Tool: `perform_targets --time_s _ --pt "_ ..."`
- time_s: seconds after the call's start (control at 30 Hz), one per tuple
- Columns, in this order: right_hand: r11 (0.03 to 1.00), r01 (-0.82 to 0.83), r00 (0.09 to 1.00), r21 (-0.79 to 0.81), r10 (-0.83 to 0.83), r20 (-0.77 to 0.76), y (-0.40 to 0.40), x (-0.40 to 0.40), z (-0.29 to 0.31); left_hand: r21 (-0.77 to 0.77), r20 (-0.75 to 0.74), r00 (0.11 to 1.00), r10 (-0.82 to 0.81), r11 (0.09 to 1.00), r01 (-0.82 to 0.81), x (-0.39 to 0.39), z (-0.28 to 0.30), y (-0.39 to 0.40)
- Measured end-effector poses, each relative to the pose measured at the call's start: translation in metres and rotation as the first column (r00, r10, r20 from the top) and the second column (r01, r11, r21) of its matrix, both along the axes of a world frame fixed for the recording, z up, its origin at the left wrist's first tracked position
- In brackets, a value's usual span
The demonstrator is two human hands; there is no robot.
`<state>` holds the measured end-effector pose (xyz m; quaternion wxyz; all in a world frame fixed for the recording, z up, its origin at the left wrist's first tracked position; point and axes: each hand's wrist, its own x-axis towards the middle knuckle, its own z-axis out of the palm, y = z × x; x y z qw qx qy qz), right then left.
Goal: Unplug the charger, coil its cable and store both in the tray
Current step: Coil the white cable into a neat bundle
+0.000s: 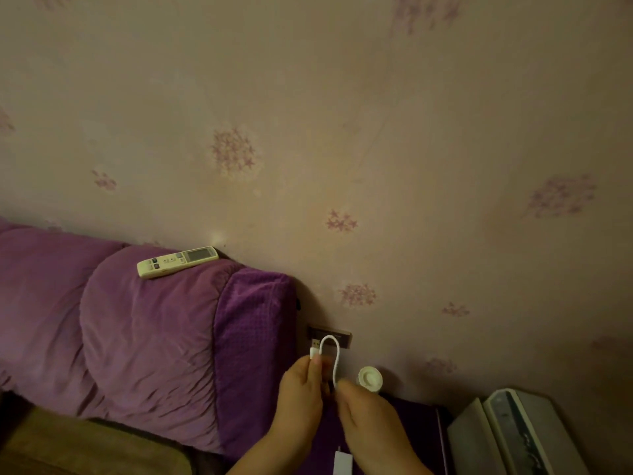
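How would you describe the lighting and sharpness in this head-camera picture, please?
Head view: dim, warm light with a pinkish cast; the white charging cable looped between the left hand and right hand is the brightest thing; both hands look soft with blur; wide-angle bending tilts the patterned wallpaper; the cream remote control on the purple padded headboard stays fairly legible.

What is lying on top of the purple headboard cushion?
A cream remote control lies flat on the cushion, screen end toward the wall. Nothing else shows on top; whatever is behind the cushion is hidden.
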<state>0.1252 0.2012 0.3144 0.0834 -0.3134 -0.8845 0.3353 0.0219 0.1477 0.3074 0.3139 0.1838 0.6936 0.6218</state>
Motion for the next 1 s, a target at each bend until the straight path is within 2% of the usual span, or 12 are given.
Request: perform_targets --time_s 0.07,0.1,0.17,0.33,0.43,0.53,0.67,0.73,0.8,0.87,0.93,1.0 --pt "0.990 -0.037 0.998 0.137 0.030 0.055 -0.011 -0.008 0.009 -0.006 -0.090 0.995 -0.052 0.999 0.052 -0.004 0.005 -0.010" --pt "0.987 -0.037 0.997 0.157 0.025 0.075 -0.018 -0.012 0.014 -0.003 -0.120 0.990 -0.070 0.998 0.070 -0.007 0.008 -0.015" --pt "0.987 -0.044 0.992 0.156 0.025 0.124 -0.030 -0.021 0.020 0.011 -0.175 0.982 -0.075 0.997 0.079 -0.012 0.012 -0.025" --pt "0.996 -0.025 0.984 0.088 0.010 0.175 -0.051 -0.038 0.030 0.118 -0.238 0.970 0.060 0.993 -0.032 -0.015 0.016 -0.049" --pt "0.993 -0.061 0.974 0.104 0.036 0.223 -0.060 -0.042 0.032 0.068 -0.368 0.930 -0.015 0.997 0.043 -0.018 0.012 -0.057" --pt "0.989 -0.101 0.963 0.110 0.069 0.261 -0.067 -0.041 0.035 -0.022 -0.393 0.915 -0.094 0.995 0.093 -0.028 0.007 -0.061" --pt "0.990 -0.119 0.974 0.079 0.101 0.203 -0.076 -0.039 0.034 -0.019 -0.281 0.959 -0.020 1.000 0.016 -0.039 0.009 -0.064" --pt "0.994 -0.074 0.989 -0.081 0.083 0.118 -0.080 -0.036 0.029 0.052 -0.133 0.989 0.062 0.997 -0.055 -0.041 0.011 -0.066" --pt "0.948 -0.046 0.998 -0.315 0.057 0.027 -0.084 -0.029 0.023 0.125 0.049 0.995 0.084 0.988 -0.090 -0.043 0.013 -0.068" --pt "0.910 -0.034 0.998 -0.413 0.054 0.038 -0.082 -0.016 0.015 0.183 0.169 0.984 0.060 0.979 -0.091 -0.047 0.013 -0.070" --pt "0.897 -0.058 0.996 -0.438 0.081 0.033 -0.075 -0.002 0.010 0.163 0.156 0.987 0.023 0.985 -0.049 -0.054 0.008 -0.075" --pt "0.913 -0.096 0.995 -0.397 0.084 -0.047 -0.063 0.007 0.012 0.080 0.071 0.996 -0.046 0.996 0.040 -0.057 0.002 -0.081"
